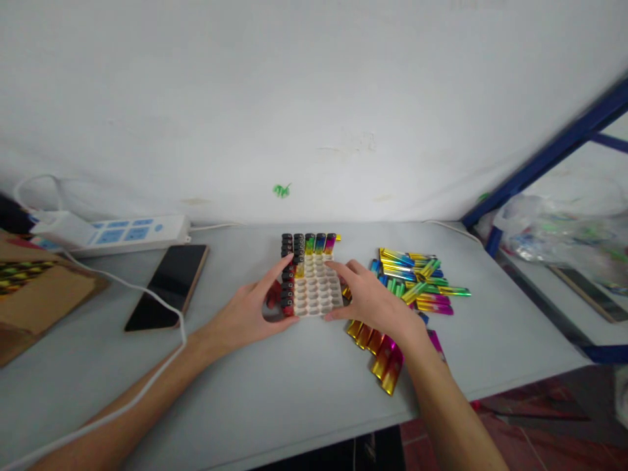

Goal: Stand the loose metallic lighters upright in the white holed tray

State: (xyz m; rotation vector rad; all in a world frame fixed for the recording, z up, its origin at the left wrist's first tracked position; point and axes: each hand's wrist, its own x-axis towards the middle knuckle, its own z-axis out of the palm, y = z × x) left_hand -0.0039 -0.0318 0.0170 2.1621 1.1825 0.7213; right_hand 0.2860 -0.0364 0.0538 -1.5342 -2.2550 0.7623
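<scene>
A white tray [318, 294] with rows of slots sits on the grey table. Black-topped lighters [287, 275] fill its left column, with more along the second column and the back row. My left hand [250, 304] is at the tray's left side, thumb and index finger spread around the lighters there. On the right side, my right hand [366, 294] touches the tray's edge, thumb and fingers apart. Shiny multicoloured lighter bodies [417, 275] lie in a loose pile beyond my right hand, and gold, orange and pink ones [387, 366] lie below it.
A phone [167, 286] lies at the left, near a white power strip [132, 234]. A white cable [161, 304] crosses over my left forearm. At the far left is a cardboard box [44, 301]. A blue metal frame [544, 160] and plastic bags [564, 229] stand at the right.
</scene>
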